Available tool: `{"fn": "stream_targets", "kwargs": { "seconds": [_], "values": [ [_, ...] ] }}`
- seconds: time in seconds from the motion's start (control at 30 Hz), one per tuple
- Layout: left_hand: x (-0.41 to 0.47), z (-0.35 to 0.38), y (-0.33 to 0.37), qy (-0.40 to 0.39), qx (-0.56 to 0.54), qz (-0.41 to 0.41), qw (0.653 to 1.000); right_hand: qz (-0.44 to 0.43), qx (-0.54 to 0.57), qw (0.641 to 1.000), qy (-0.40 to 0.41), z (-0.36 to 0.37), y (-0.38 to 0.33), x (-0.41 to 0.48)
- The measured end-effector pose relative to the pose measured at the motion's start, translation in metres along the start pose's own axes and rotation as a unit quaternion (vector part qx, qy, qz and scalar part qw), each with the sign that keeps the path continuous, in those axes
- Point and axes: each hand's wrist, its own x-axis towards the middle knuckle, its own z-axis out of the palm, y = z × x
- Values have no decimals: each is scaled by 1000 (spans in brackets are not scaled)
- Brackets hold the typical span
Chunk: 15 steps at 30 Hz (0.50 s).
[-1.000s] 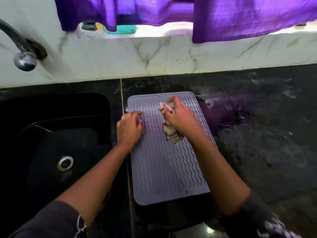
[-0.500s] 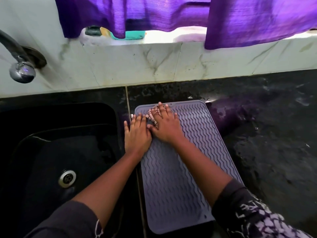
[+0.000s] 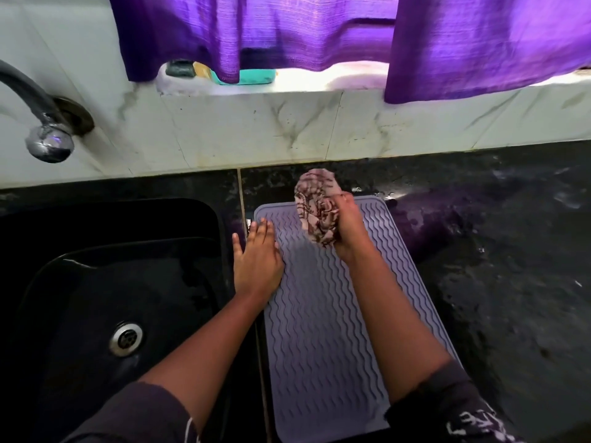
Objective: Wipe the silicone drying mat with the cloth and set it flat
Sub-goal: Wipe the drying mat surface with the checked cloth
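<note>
A grey-lilac silicone drying mat (image 3: pixel 323 330) with wavy ridges lies flat on the black counter, just right of the sink. My right hand (image 3: pixel 347 228) is closed around a bunched pink and brown patterned cloth (image 3: pixel 316 207) and holds it raised over the mat's far end. My left hand (image 3: pixel 256 257) rests flat with fingers spread on the mat's left edge, pressing it down. Both forearms cross the mat's near half and hide parts of it.
A black sink (image 3: pixel 105 298) with a metal drain (image 3: pixel 125 338) lies to the left, under a tap (image 3: pixel 48 140). The wet black counter (image 3: pixel 499 266) stretches right. A white tiled wall (image 3: pixel 287 129) and purple curtain (image 3: pixel 319 30) rise behind.
My right hand has gathered the cloth from flat on the mat's far-left corner and lifted it bunched, moving to the right. My left hand stays flat on the mat's left edge.
</note>
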Motion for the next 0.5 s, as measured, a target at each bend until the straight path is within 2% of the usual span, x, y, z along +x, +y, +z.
{"fn": "stream_targets", "kwargs": {
  "seconds": [0.03, 0.07, 0.13, 0.17, 0.23, 0.3, 0.33, 0.4, 0.43, 0.47, 0.5],
  "values": [
    [0, 0, 0, -1, 2, 0, 1000, 1, -53, 998, 16, -2, 1, 1],
    [-1, 0, 0, -2, 4, 0, 1000, -21, -186, 982, 34, -6, 5, 2],
    [0, -1, 1, -4, 6, -2, 1000, -100, -415, 898, 106, -25, 22, 8],
    [0, -1, 2, -4, 6, -2, 1000, -119, -433, 884, 132, -33, 27, 10],
    [0, -1, 2, -2, 6, -2, 1000, -166, -377, 897, 161, -40, 31, 11],
    [0, -1, 1, -4, 6, 0, 1000, -245, -402, 874, 120, -35, 31, 13],
    [0, -1, 1, -3, 9, 2, 1000, -269, -454, 847, 65, -29, 29, 14],
    [-1, -1, 1, -3, 14, 3, 1000, -264, -617, 740, -46, -19, 32, 22],
    [-1, -1, 1, -5, 16, 3, 1000, -249, -686, 680, -75, -16, 35, 25],
    [-1, -1, 1, -8, 17, 2, 1000, -239, -730, 635, -85, -14, 40, 25],
    [-1, -1, 1, -7, 18, 1, 1000, -237, -748, 614, -83, -13, 44, 25]
  ]
}}
